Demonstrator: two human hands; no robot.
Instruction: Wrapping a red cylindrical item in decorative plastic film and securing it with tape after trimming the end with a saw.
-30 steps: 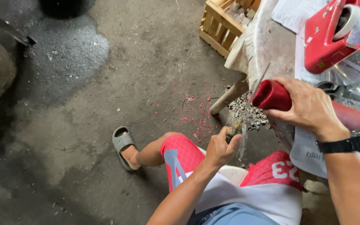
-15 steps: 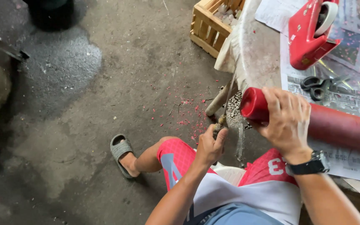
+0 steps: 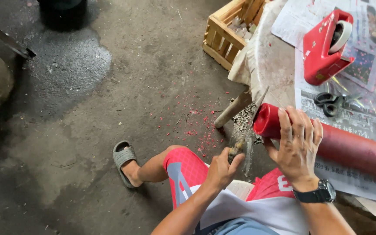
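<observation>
Since earlier, nothing much moved: right hand [image 3: 299, 146] still grips the red tube [image 3: 349, 148] on the right. Left hand [image 3: 223, 165] stays closed around a knife [image 3: 245, 130] at the tube's near-left end.

Tape dispenser [image 3: 325, 48], scissors [image 3: 330, 103] crowd table [image 3: 270, 65]; floor [image 3: 109, 130] open.

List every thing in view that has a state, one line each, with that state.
Left hand: closed around a tool handle.
Tool: blade raised to the tube's end.
Right hand: gripping the red tube.
Red tube: lying on its side, end past the table edge.
Tape dispenser: upright, roll loaded.
Scissors: lying flat, closed.
Wooden crate: open-topped, on the floor.
</observation>
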